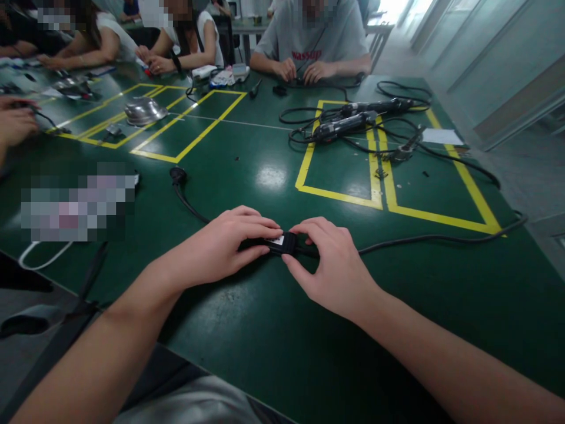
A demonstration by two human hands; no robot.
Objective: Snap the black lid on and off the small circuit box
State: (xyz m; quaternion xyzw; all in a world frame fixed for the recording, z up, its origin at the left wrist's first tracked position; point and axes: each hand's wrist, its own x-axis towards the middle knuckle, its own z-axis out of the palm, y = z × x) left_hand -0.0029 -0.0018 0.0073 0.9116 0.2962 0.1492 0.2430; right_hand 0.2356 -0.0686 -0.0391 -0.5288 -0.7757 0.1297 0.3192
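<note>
On the green table in front of me lies a small black box with a white label, set in line with a black power cord. My left hand grips its left end between thumb and fingers, covering that part. Thumb and fingertips of my right hand close on the box's right end, where the cord comes out. From there the cord runs right toward the table's edge. Beyond my left hand, another length of cord leads to a black plug resting on the table.
Yellow tape marks rectangles on the table. Dark cylindrical tools with looped cords lie at the right, near a white paper. A metal bowl and a pixelated object are on the left. Several people sit around the table.
</note>
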